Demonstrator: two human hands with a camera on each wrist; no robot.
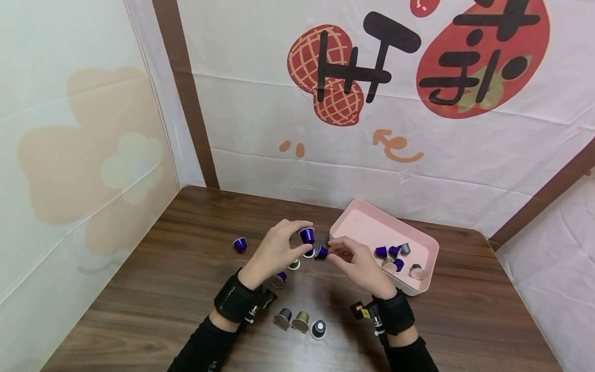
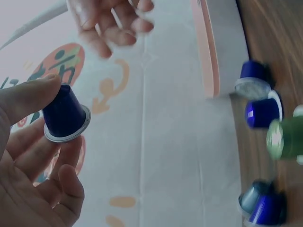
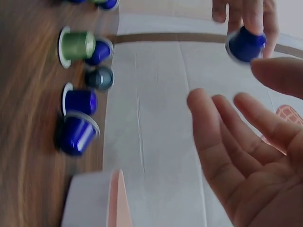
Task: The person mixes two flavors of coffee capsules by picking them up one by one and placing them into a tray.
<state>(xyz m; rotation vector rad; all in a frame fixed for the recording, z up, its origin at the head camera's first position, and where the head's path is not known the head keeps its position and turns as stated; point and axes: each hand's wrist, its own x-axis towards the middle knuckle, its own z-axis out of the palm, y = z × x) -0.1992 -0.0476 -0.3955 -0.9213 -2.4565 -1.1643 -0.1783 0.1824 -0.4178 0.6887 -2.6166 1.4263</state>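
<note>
the left hand point(image 1: 274, 250) holds a purple capsule point(image 1: 307, 235) lifted off the bench point(image 1: 162, 268), pinched between forefinger on top and thumb below. in the left wrist view the capsule point(image 2: 64, 116) sits at the very fingertips, clear of the palm, with the forefinger across its narrow closed end and its silver rim pointing down toward the thumb; its axis runs roughly along the line between the two fingertips, tilted a little. so the left grip is clenched on that capsule.

the right hand point(image 1: 355, 263) hovers just beside it, to the right, fingers loose and slightly bent, holding nothing; the right wrist view shows its palm point(image 3: 246, 156) open and bare, with the held capsule point(image 3: 245, 45) beyond the fingertips. the right grip is released.

on the bench below and between the hands lie more capsules: a purple one point(image 1: 321, 252) near the right fingertips, a green one point(image 1: 294, 264), another purple point(image 1: 279, 279) by the left wrist, and one purple point(image 1: 239, 244) apart to the left. three stand in a row near the front edge: grey point(image 1: 282, 318), green point(image 1: 300, 321), dark point(image 1: 318, 329). a pink tray point(image 1: 367, 222) just right of the hands holds several capsules at its near end.
</note>
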